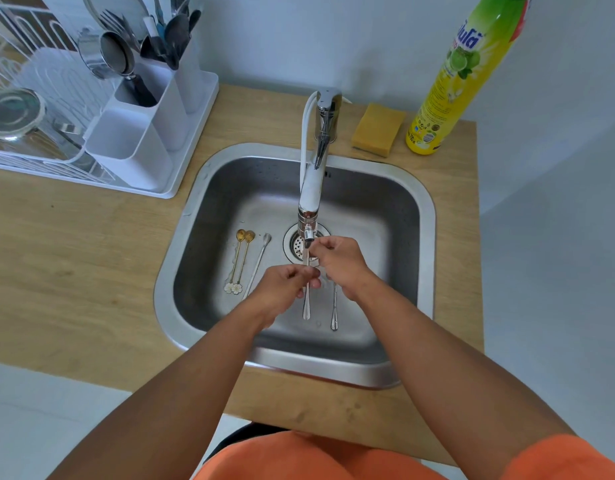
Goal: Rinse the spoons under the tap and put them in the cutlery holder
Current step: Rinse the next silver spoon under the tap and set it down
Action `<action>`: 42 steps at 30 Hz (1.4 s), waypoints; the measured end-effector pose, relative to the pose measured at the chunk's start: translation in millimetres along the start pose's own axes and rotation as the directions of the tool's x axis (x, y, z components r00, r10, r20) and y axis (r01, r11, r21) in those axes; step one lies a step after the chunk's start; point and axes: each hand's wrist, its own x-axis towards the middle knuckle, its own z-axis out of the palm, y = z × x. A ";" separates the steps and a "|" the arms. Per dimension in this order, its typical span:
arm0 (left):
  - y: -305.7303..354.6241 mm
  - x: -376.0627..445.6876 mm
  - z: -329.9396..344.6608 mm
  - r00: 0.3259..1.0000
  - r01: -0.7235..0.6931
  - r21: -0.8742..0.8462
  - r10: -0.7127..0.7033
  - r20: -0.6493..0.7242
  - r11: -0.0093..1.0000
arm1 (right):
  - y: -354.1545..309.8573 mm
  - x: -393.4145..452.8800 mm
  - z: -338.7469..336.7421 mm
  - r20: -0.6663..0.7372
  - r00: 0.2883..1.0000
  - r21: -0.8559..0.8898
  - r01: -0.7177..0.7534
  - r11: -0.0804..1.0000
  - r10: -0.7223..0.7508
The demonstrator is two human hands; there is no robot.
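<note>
Both my hands meet under the tap point(311, 202) over the steel sink point(427, 216). My left hand point(285, 287) pinches a silver spoon point(306, 304) by the middle, its handle pointing toward me. My right hand point(340, 265) grips the same spoon near its bowl, right below the spout. A second silver spoon point(334, 315) lies on the sink floor beside it. Two gold spoons with flower ends point(239, 261) and a thin silver spoon point(259, 259) lie at the sink's left. The white cutlery holder point(150, 133) stands at the back left, with cutlery in its far compartments.
A white dish rack point(29, 98) with a glass lid sits left of the holder. A yellow sponge point(378, 129) and a tall dish-soap bottle point(451, 88) stand behind the sink at the right. The drain strainer point(295, 242) is under the spout.
</note>
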 end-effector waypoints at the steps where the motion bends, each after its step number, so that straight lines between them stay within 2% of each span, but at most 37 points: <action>1: 0.1 -1.8 -1.1 1.000 0.000 0.010 0.000 0.026 1.000 | 0.4 1.4 -2.4 -0.020 1.000 -0.008 -0.012 1.000 0.012; 5: -0.6 -5.6 -13.5 0.990 0.007 0.144 -0.027 0.137 0.990 | 9.6 0.8 -9.6 -0.048 0.993 0.058 -0.108 0.992 0.111; 8: -0.2 -6.0 -20.2 0.990 0.041 0.198 -0.067 0.125 0.979 | 16.4 -3.6 -5.0 -0.046 0.986 0.101 -0.155 0.983 0.161; 10: 3.5 -5.9 -19.8 0.992 0.070 0.177 -0.087 0.091 0.982 | 19.1 -6.4 1.3 -0.027 0.981 0.142 -0.186 0.972 0.192; 13: 6.3 -5.3 -18.1 0.990 0.129 0.042 -0.131 0.050 0.991 | 21.7 -10.9 12.6 0.043 0.970 0.206 -0.242 0.948 0.239; 16: 2.2 -5.6 -21.9 0.980 0.193 -0.002 -0.193 0.057 0.981 | 21.1 -10.4 13.7 0.058 0.960 0.281 -0.280 0.918 0.275; 19: 0.3 -9.3 -30.6 0.966 0.237 -0.013 -0.234 0.105 0.971 | 18.1 -2.9 4.4 0.052 0.959 0.380 -0.276 0.883 0.278; 21: 1.6 -8.5 -33.4 0.965 0.249 -0.031 -0.246 0.090 0.968 | 17.5 0.5 -0.6 0.044 0.962 0.413 -0.264 0.872 0.271; 24: 4.9 -4.4 -32.6 0.970 0.241 -0.013 -0.241 0.018 0.970 | 19.4 -1.9 0.4 0.050 0.967 0.399 -0.247 0.883 0.248; 30: 10.7 2.5 -30.3 0.974 0.225 0.033 -0.225 -0.009 0.974 | 24.8 -12.4 14.9 0.048 0.978 0.309 -0.208 0.928 0.203; 34: 23.1 7.4 -22.6 0.982 0.182 0.077 -0.177 -0.058 0.980 | 28.7 -17.1 24.9 0.042 0.978 0.397 -0.206 0.894 0.206; 38: 23.5 2.6 -19.4 0.989 0.147 0.101 -0.146 -0.017 0.984 | 23.0 -12.3 17.7 0.083 0.976 0.435 -0.219 0.873 0.203; 42: 14.6 -3.1 -23.0 0.974 0.165 0.008 -0.165 0.156 0.986 | 19.6 -10.3 11.3 0.121 0.973 0.466 -0.232 0.854 0.198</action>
